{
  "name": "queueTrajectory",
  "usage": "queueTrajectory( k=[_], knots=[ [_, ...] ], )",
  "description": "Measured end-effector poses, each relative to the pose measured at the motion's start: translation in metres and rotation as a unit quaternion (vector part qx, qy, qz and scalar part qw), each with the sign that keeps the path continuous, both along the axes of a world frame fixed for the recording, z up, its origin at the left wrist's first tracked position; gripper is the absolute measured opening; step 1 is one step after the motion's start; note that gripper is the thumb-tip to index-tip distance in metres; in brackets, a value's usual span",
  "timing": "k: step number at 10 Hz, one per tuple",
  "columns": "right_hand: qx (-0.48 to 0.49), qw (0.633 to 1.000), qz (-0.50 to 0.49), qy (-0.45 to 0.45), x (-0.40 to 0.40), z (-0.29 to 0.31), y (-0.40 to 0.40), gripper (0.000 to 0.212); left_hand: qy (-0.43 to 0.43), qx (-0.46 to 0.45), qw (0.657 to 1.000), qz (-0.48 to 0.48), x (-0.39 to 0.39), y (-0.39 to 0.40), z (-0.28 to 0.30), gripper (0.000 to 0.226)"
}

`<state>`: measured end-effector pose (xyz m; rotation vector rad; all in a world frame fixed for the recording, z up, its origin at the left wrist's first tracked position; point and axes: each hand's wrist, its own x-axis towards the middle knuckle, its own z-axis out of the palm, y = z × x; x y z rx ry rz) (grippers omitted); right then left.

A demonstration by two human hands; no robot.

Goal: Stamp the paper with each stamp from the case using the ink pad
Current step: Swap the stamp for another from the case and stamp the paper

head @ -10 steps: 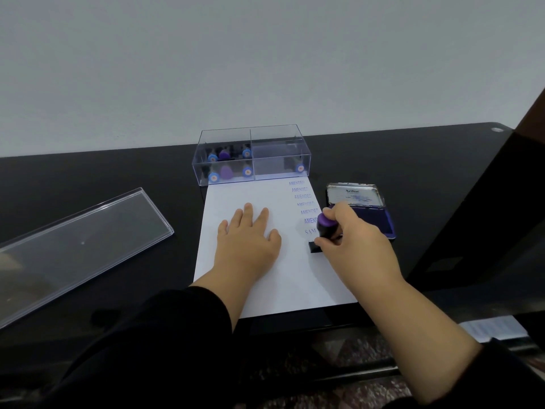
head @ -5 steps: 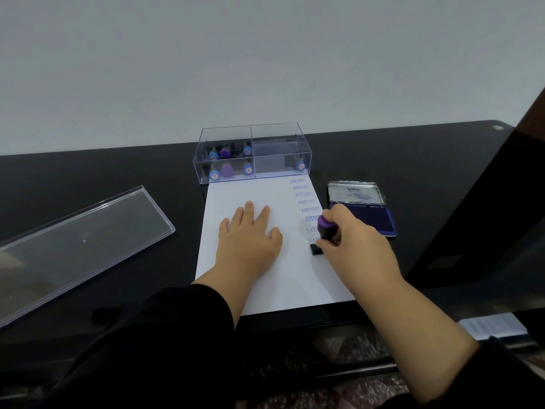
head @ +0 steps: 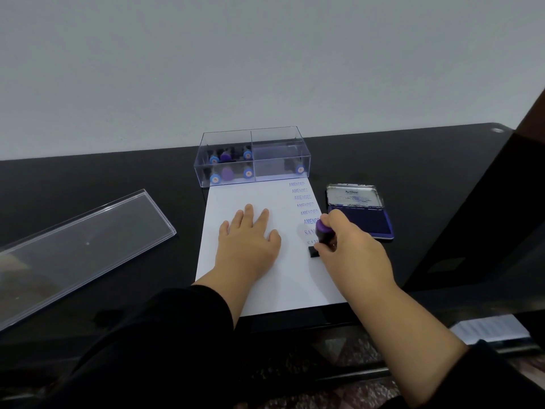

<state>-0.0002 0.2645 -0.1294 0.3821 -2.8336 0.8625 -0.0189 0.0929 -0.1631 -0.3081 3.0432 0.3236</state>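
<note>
Now the right hand (head: pixel 351 249) clamps the purple stamp (head: pixel 323 235), pressing it onto the paper (head: pixel 236 199) just below the printed column. The left hand (head: pixel 247 246), fingers spread, pins the sheet. Next likely comes lifting straight up toward the ink pad (head: pixel 365 222) just beyond the grip.

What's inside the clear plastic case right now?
The clear case holds several stamps with blue or purple tops crowded in its left compartment, and one lone stamp at the right compartment's near corner. Their stamping faces cannot be seen.
</note>
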Motion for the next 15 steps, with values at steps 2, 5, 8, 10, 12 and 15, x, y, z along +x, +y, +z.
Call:
queueTrajectory(
  k=[2, 5, 8, 10, 12, 15],
  knots=[
    [-0.086, 0.996, -0.016, -0.014, -0.005, 0.006, 0.006, 0.024, -0.002, 0.002, 1.0, -0.001, 0.0, 0.0, 0.001, 0.056],
    [-0.271, 0.958, -0.094, -0.019, -0.024, 0.009, 0.031, 0.03, -0.003, -0.003, 1.0, 0.005, 0.0, 0.0, 0.0, 0.056],
    [-0.301, 0.948, -0.096, -0.024, -0.033, 0.01, 0.034, 0.032, -0.012, -0.005, 1.0, 0.007, -0.001, 0.001, 0.002, 0.055],
    [-0.3, 0.95, -0.085, -0.025, -0.034, 0.012, 0.03, 0.033, -0.007, 0.001, 1.0, 0.009, 0.0, 0.002, 0.002, 0.055],
    [-0.299, 0.95, -0.081, -0.032, -0.032, 0.015, 0.029, 0.033, -0.005, 0.0, 1.0, 0.006, 0.0, 0.001, 0.001, 0.055],
    [-0.312, 0.946, -0.074, -0.043, -0.027, 0.021, 0.021, 0.031, 0.002, 0.003, 1.0, 0.008, 0.0, 0.001, 0.001, 0.055]
  ],
)
